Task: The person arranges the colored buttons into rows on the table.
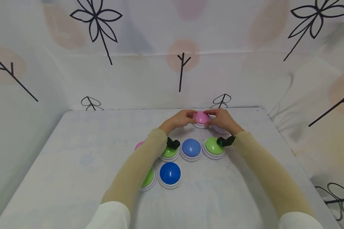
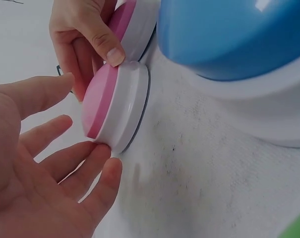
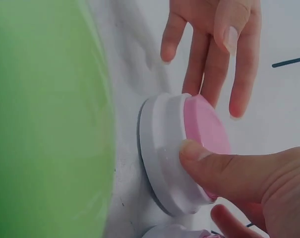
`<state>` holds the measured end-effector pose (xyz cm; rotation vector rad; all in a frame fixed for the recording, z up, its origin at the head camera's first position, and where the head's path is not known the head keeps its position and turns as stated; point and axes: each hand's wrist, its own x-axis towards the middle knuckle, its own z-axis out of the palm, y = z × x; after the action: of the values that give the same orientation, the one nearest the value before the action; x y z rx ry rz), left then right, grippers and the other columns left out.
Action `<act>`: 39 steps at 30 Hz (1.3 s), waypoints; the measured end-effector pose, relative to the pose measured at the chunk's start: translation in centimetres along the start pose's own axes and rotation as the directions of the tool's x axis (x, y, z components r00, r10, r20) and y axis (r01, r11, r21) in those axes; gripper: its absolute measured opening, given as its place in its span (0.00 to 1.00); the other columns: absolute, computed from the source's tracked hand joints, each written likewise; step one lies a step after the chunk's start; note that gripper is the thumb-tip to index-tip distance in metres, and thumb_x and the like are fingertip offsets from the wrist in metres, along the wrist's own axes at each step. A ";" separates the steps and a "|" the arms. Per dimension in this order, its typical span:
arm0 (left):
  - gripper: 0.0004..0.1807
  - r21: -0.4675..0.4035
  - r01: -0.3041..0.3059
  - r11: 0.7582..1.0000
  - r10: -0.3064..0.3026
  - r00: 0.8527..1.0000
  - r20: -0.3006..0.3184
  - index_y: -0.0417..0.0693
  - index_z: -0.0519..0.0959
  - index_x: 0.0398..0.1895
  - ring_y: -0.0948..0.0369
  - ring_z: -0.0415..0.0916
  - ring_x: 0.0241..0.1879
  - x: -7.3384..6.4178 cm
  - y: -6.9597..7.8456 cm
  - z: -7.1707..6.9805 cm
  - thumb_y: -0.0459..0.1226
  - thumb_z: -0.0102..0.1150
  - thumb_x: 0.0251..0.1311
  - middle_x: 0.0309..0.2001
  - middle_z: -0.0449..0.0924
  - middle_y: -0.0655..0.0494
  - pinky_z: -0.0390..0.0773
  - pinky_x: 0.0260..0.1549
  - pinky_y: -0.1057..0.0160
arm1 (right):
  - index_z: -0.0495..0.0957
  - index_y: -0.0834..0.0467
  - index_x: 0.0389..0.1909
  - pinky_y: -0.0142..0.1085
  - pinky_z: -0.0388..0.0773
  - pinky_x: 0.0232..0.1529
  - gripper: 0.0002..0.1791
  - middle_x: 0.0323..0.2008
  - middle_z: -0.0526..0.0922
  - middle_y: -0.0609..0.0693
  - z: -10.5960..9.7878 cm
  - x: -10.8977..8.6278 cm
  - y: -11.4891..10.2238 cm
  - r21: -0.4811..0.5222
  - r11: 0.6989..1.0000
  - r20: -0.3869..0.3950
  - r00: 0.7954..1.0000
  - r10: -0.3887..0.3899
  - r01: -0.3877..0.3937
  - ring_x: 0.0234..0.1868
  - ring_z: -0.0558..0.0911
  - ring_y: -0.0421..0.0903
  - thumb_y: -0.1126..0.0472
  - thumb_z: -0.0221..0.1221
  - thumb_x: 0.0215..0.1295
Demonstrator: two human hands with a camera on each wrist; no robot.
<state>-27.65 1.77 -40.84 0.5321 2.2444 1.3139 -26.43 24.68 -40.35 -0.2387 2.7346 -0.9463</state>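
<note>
At the far side of the table, a push button with a pink dome and white base (image 1: 201, 118) sits between my two hands. My right hand (image 1: 223, 121) grips it, with the thumb on the front of its rim in the right wrist view and the fingers behind. On the other side my left hand (image 1: 179, 120) has its fingers spread and extended, fingertips at the button's edge (image 2: 125, 109). A second pink button (image 2: 140, 29) stands right beside the first, partly hidden by my right hand.
Nearer to me stand a light blue button (image 1: 191, 148), a green button (image 1: 214, 146) and another green one (image 1: 169, 152). In front are a dark blue button (image 1: 170, 173) and a green button (image 1: 149, 178), partly under my left sleeve. A patterned cloth wall (image 1: 140, 79) rises behind.
</note>
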 end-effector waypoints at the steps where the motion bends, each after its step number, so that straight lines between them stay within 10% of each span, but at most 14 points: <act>1: 0.30 0.002 0.000 1.000 0.000 1.000 0.000 0.51 0.67 0.73 0.55 0.69 0.63 0.0 0.0 0.0 0.39 0.58 0.68 0.67 0.71 0.50 0.76 0.55 0.55 | 0.73 0.55 0.68 0.64 0.58 0.66 0.35 0.67 0.71 0.61 0.0 0.0 0.0 0.005 1.000 -0.003 1.000 0.003 -0.003 0.71 0.63 0.64 0.60 0.70 0.58; 22: 0.32 0.034 -0.038 0.999 0.040 0.998 -0.039 0.52 0.66 0.73 0.57 0.69 0.64 -0.5 0.7 -0.2 0.41 0.61 0.66 0.68 0.69 0.53 0.77 0.53 0.57 | 0.72 0.54 0.69 0.62 0.59 0.67 0.33 0.68 0.71 0.58 -0.5 -0.9 -0.5 0.097 0.995 -0.046 0.999 0.009 -0.005 0.71 0.63 0.63 0.57 0.68 0.61; 39: 0.31 0.235 -0.095 0.967 0.135 0.978 -0.157 0.55 0.71 0.70 0.56 0.70 0.63 -1.4 2.5 -0.3 0.42 0.66 0.63 0.65 0.74 0.55 0.74 0.57 0.54 | 0.73 0.54 0.67 0.55 0.67 0.65 0.32 0.65 0.74 0.55 -1.3 -2.1 -0.8 0.247 0.967 -0.083 0.996 -0.034 0.054 0.68 0.68 0.59 0.53 0.68 0.62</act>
<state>-26.48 1.92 -38.15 0.6614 2.5603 1.2059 -24.75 25.25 -38.50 -0.2208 2.6521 -1.3247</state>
